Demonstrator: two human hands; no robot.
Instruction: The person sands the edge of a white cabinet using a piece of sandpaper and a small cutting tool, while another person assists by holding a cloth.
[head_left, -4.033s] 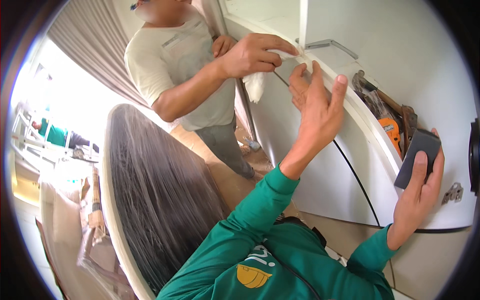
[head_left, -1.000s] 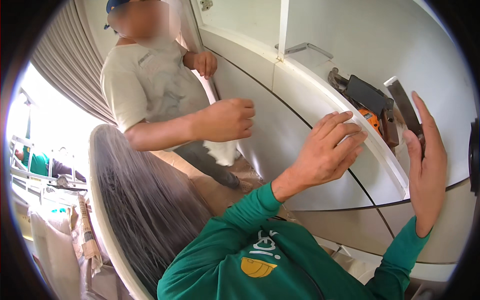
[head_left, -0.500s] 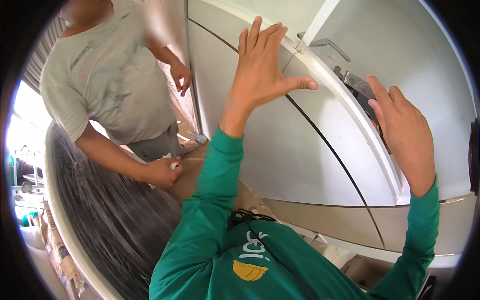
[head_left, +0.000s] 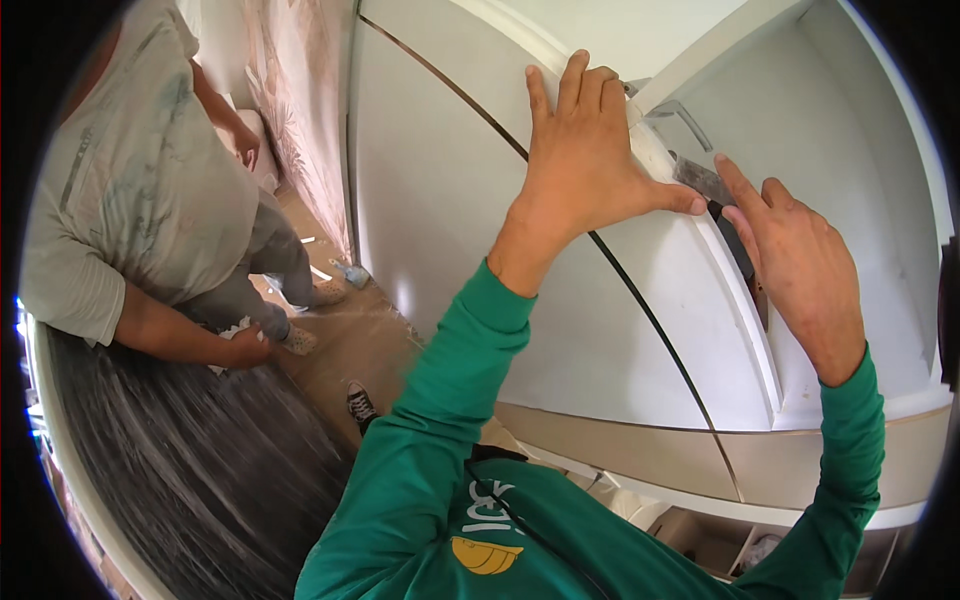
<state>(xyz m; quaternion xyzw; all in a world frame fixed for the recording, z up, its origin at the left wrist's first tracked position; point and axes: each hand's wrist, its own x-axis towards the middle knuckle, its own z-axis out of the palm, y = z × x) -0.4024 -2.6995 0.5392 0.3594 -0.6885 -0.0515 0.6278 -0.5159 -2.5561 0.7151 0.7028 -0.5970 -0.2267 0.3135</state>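
My left hand (head_left: 585, 150) is open over the pale panel, its fingers spread and its thumb pointing right across the white raised edge (head_left: 745, 310). My right hand (head_left: 805, 265) lies to the right of that edge, open, index finger and thumb apart and nothing visible in it. Between the hands, beside the edge, sits a grey metal block-like piece (head_left: 702, 180), with dark parts below it partly hidden by my right hand. A bent metal lever handle (head_left: 690, 122) is just beyond. Whether my fingertips touch the surface, I cannot tell.
A co-worker (head_left: 160, 180) in a stained light shirt stands at the left, a crumpled white scrap in one hand. The dark, dusty curved surface (head_left: 180, 450) is below them. Pinkish sheeting (head_left: 300, 100) hangs behind. Open compartments (head_left: 700, 535) are at lower right.
My left hand has moved right and slightly down, its thumb closer to the metal piece. The right hand stays nearly in place. The view has shifted, with the co-worker now further left.
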